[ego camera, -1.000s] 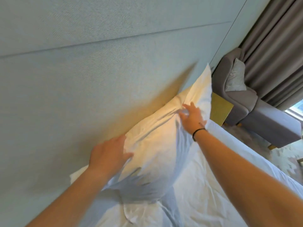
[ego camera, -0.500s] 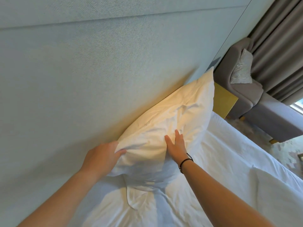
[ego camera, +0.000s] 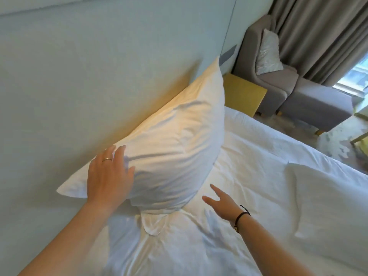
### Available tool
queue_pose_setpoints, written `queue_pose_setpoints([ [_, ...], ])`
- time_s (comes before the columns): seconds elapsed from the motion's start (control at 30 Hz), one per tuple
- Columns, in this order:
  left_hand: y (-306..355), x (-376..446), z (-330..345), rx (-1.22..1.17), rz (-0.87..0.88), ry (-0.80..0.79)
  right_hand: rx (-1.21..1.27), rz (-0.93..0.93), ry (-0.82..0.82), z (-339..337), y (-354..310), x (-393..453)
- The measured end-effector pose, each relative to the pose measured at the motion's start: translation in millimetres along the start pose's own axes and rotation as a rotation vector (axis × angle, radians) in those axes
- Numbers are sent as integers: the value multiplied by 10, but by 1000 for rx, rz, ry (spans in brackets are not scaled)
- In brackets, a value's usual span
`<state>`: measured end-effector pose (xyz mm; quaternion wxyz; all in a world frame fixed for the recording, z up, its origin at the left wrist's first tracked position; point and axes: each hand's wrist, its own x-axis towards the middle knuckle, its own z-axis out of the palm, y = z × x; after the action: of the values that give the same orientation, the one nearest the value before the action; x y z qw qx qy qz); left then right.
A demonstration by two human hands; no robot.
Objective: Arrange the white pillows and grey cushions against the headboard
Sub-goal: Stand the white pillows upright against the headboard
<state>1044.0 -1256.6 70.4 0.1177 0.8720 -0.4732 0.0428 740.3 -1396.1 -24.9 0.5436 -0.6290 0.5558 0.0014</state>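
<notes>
So we're propping the white pillow [ego camera: 169, 140] upright against the headboard [ego camera: 99, 66], mid-frame. Our left hand [ego camera: 109, 176] is resting flat on its lower-left end, fingers [ego camera: 119, 154] straight and relaxed, probably steadying it so it isn't flopping forward. Our right hand [ego camera: 225, 206] is hovering just off the pillow's bottom edge, fingers spread, holding nothing. A second pillow [ego camera: 326, 200] is lying flat at lower right, likely next.

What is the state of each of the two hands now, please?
Left hand: open, resting flat on the white pillow.
Right hand: open, holding nothing, above the bed sheet.
</notes>
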Motion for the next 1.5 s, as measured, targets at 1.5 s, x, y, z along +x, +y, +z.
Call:
queue_pose_setpoints([
  [1.5, 6416, -2190, 2960, 112, 1188, -529, -37, 289, 781, -2271, 4881, -1470],
])
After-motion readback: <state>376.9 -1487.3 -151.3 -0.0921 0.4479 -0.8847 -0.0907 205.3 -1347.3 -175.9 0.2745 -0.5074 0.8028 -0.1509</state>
